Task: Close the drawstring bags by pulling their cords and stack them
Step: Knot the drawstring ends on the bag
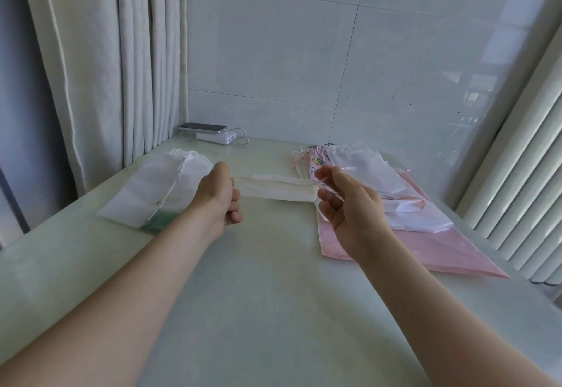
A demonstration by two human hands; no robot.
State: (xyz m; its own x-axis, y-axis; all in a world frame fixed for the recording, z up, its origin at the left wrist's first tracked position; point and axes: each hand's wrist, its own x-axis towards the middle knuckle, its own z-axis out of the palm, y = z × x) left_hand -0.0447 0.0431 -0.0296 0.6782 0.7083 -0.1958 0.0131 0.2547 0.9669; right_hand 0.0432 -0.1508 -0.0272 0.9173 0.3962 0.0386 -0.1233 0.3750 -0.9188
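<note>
A white drawstring bag [275,188] hangs stretched above the table between my two hands. My left hand [219,196] grips its left end with curled fingers. My right hand [345,202] pinches its right end between thumb and fingertips. To the left on the table lies a closed white bag [158,191] with its cord trailing across it, a green bag partly under it. On the right sits a pile of bags [377,191]: white ones, a patterned pink one and a large plain pink one [425,246] underneath.
A phone [202,127] rests on a white power bank [216,137] with a cable at the table's far left corner. Curtains hang at the left, a tiled wall stands behind, and a white radiator [523,179] runs along the right edge.
</note>
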